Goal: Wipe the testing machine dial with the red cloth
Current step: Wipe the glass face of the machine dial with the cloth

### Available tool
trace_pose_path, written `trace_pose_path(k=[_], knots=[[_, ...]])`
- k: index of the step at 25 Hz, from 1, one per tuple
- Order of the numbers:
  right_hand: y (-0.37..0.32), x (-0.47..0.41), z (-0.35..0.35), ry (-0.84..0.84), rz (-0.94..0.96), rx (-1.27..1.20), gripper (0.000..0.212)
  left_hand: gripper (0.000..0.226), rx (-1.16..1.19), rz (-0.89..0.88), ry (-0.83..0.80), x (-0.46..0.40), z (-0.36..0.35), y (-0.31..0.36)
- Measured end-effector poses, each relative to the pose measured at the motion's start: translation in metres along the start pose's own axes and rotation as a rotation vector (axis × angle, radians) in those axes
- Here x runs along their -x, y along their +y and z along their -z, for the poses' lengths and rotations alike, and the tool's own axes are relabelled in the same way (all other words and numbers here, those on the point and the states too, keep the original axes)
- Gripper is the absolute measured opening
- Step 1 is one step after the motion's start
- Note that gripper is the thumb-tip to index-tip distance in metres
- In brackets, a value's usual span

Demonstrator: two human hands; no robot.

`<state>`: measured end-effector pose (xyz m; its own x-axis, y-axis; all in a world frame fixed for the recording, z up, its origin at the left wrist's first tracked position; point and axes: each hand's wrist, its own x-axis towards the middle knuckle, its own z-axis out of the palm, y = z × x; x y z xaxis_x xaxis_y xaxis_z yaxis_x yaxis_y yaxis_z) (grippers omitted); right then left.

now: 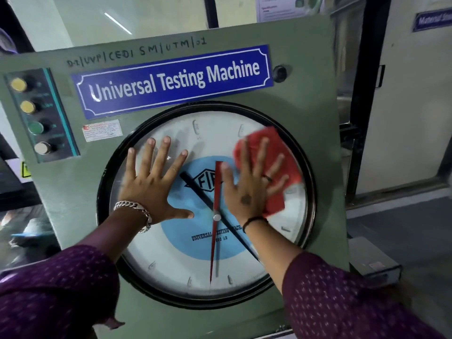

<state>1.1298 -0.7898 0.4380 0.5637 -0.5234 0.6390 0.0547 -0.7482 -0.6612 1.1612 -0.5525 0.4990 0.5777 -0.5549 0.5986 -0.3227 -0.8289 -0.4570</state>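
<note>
The green machine panel (pixel 303 99) is filling most of the frame, leaning slightly to the right. The round dial (pixel 176 270) is sitting in its lower centre inside a black rim. Lying flat on the dial glass, the left hand (pixel 154 189) is spreading its fingers (pixel 160 155) at centre left, and the right hand (pixel 247 189) is pressing the red cloth (pixel 270 143) against the upper right of the glass. A blue "Universal Testing Machine" nameplate (pixel 171 80) is sitting above the dial, a button strip (pixel 39 113) at the panel's upper left, and a small sticker (pixel 102 130) just beside it.
</note>
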Motion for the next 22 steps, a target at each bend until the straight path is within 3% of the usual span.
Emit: trace_pose_path(k=[3, 5, 7, 9, 10, 11, 13, 15, 16, 18, 20, 22], knots=[[0.010, 0.011, -0.006, -0.082, 0.638, 0.238, 0.079, 0.160, 0.050, 0.046, 0.010, 0.007, -0.002, 0.005], [0.059, 0.026, 0.006, -0.156, 0.796, 0.322, 0.076, 0.161, 0.108, 0.110, 0.019, 0.017, -0.008, 0.012], [0.078, 0.017, 0.015, -0.091, 0.653, 0.325, 0.074, 0.163, 0.156, 0.181, 0.029, 0.025, -0.014, 0.021], [0.041, -0.012, 0.010, 0.042, 0.293, 0.210, 0.074, 0.166, 0.197, 0.242, 0.035, 0.030, -0.018, 0.030], [0.013, -0.024, 0.004, 0.053, 0.215, 0.178, 0.074, 0.166, 0.220, 0.263, 0.039, 0.030, -0.019, 0.035], [-0.011, -0.029, -0.002, 0.035, 0.270, 0.187, 0.075, 0.166, 0.241, 0.288, 0.050, 0.032, -0.020, 0.038], [-0.020, -0.020, -0.013, -0.043, 0.651, 0.247, 0.079, 0.163, 0.276, 0.346, 0.075, 0.037, -0.023, 0.040], [0.022, -0.003, -0.003, -0.109, 0.965, 0.340, 0.080, 0.161, 0.316, 0.397, 0.087, 0.042, -0.025, 0.044], [0.045, -0.001, 0.008, -0.139, 1.024, 0.367, 0.079, 0.161, 0.331, 0.422, 0.082, 0.043, -0.026, 0.047], [0.056, -0.013, 0.017, -0.101, 0.910, 0.365, 0.077, 0.161, 0.348, 0.478, 0.069, 0.048, -0.027, 0.056], [0.016, -0.034, 0.010, -0.020, 0.662, 0.283, 0.078, 0.161, 0.353, 0.520, 0.079, 0.054, -0.029, 0.064], [-0.031, -0.040, -0.006, -0.042, 0.698, 0.284, 0.080, 0.160, 0.359, 0.526, 0.097, 0.058, -0.031, 0.066]])
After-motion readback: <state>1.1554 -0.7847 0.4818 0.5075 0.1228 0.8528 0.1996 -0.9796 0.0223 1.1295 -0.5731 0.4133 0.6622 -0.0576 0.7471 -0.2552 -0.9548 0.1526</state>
